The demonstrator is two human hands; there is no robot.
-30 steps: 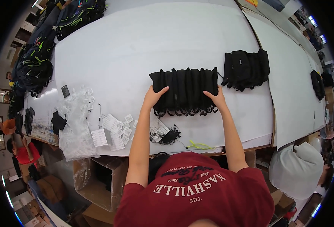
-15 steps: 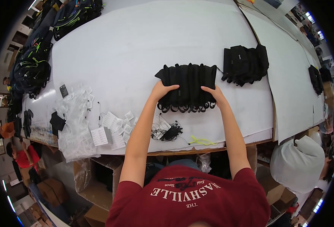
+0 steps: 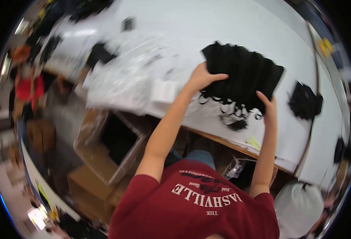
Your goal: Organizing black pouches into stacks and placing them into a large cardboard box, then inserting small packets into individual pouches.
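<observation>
Between my two hands is a row of black fabric pouches (image 3: 241, 75), pressed together side by side, with small loops hanging along the near edge. My left hand (image 3: 203, 77) grips the left end, thumb across the front. At the right end my right hand (image 3: 268, 106) closes on the same row, its thumb on the near face. Just below the loops, a tangle of black cords (image 3: 236, 122) lies on the white table (image 3: 175, 20). Fingers behind the fabric are hidden, and motion blurs the row.
Another black fabric stack (image 3: 305, 101) sits to the right. Clear plastic bags (image 3: 119, 83) and white paper tags (image 3: 163, 91) lie on the left, beside a dark cloth piece (image 3: 100, 55). Yellow-green cord (image 3: 254, 142) is near the front edge. Below stands an open cardboard box (image 3: 92, 159).
My view has turned left. My hands have raised the row of pouches, which looks larger and tilted, and the gap to the other black stack has widened.
</observation>
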